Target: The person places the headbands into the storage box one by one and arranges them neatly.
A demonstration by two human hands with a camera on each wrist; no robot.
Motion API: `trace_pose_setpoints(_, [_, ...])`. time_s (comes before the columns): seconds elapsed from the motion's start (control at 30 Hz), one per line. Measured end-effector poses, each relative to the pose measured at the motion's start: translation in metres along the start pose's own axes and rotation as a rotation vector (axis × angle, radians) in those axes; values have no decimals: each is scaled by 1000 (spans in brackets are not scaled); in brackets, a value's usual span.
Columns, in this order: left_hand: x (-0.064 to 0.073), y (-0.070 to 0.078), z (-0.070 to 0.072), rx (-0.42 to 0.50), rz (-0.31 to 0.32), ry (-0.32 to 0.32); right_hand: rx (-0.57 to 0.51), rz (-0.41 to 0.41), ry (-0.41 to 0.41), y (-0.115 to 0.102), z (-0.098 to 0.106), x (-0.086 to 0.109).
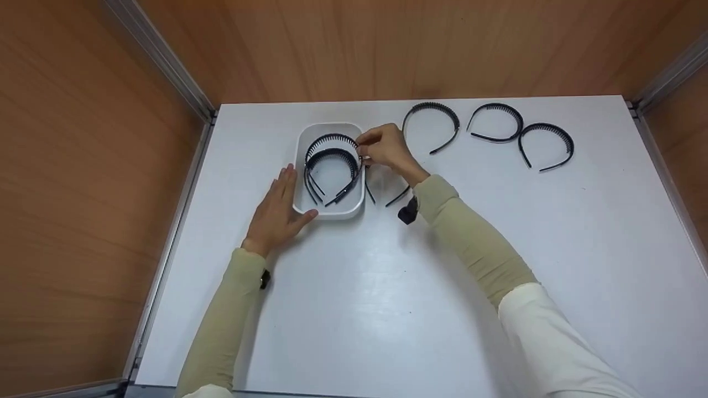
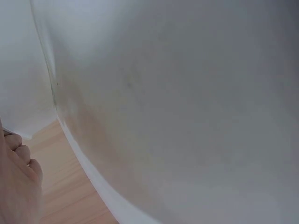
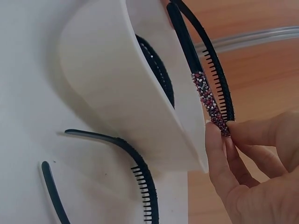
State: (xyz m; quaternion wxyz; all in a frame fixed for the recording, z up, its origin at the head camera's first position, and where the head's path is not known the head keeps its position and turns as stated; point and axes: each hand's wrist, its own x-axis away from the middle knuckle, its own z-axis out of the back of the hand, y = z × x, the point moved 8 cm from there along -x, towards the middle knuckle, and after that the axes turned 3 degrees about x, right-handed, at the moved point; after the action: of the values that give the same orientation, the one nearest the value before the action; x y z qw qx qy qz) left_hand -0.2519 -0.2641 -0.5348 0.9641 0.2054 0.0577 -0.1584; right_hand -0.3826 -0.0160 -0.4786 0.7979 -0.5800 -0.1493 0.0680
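My right hand [image 1: 387,148] pinches a black toothed headband [image 3: 204,93] between thumb and fingertips. The right wrist view shows red and silver glitter along its band. It hangs over a white tub [image 1: 342,214], its arc near the tub's right rim. Inside the tub lies at least one more black headband [image 1: 347,156]; how many are stacked there I cannot tell. Against the tub's left wall rests my left hand [image 1: 272,216], fingers straight, thumb by the front corner. In the left wrist view the tub wall [image 2: 177,112] fills most of the picture.
One headband [image 3: 148,186] lies on the table just right of the tub, partly hidden under my right hand. Farther right lie three more: a headband [image 1: 457,120], another headband [image 1: 519,117] and a third headband [image 1: 569,145]. Wooden panels [image 1: 387,50] border the white table.
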Motion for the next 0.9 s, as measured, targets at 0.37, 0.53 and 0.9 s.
trace_pose_setpoints(0.37, [0,0,-1,-5,11,-5,88,38,59,0,-5,-7])
trace_pose_setpoints(0.53, [0,0,-1,-11,2,7,118,14,64,1,-10,-9])
trace_pose_setpoints(0.9, [0,0,0,-15,9,-2,376,112,138,-14,-17,-9])
